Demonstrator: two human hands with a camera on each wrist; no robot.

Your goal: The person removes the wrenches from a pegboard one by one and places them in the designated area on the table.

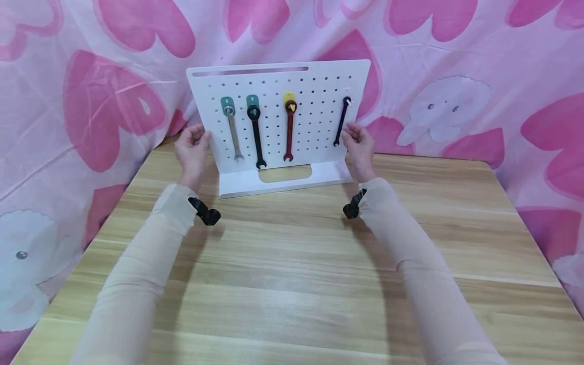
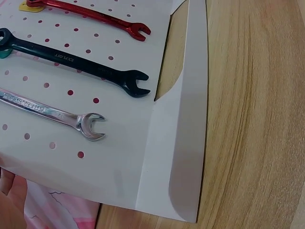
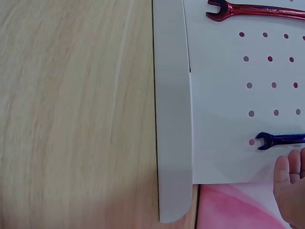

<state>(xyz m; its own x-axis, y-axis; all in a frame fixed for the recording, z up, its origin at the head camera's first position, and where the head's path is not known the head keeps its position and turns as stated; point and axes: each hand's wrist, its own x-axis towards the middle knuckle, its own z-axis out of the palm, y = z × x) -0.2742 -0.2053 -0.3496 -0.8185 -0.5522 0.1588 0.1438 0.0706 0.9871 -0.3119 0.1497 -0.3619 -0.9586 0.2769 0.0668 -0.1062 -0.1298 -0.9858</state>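
Ok, L to R: my left grip (image 1: 192, 152) is at the L edge of the white pegboard (image 1: 271, 87), fingers approx. half bent; can't tell if they're pinching it or just touching. Board stands near-upright on its flat foot (image 1: 239, 183), toward the far side of the surface (image 1: 283, 263), btwn my hands. On it hang silver wrench (image 1: 234, 136), black wrench (image 1: 257, 137), red wrench (image 1: 290, 132), then dark-blue wrench (image 1: 342, 121). My right grip (image 1: 360, 152) is at the R edge, fingers bent too, just beside the dark-blue one; again can't tell if it has hold of anything. Step in hand looks like steadying or squaring the board, so: even, light pressure L & R, both sides moving tog., foot flat. R end of foot sits farther back, so any turn should be slow, else wrenches may swing or drop off. R fingers esp. need care, could knock the nearest one. Counts: wrenches 1 silver, 1 black, 1 red, 1 dark-blue = 4 total. Tags at their tops: 2 green tags (image 1: 227, 101), 1 yellow tag (image 1: 289, 96), 1 pale tag (image 1: 348, 92). Pegboard x1, long slot (image 1: 251, 71) x1, cutout (image 1: 285, 175) in foot x1; peg holes too many to count reliably.
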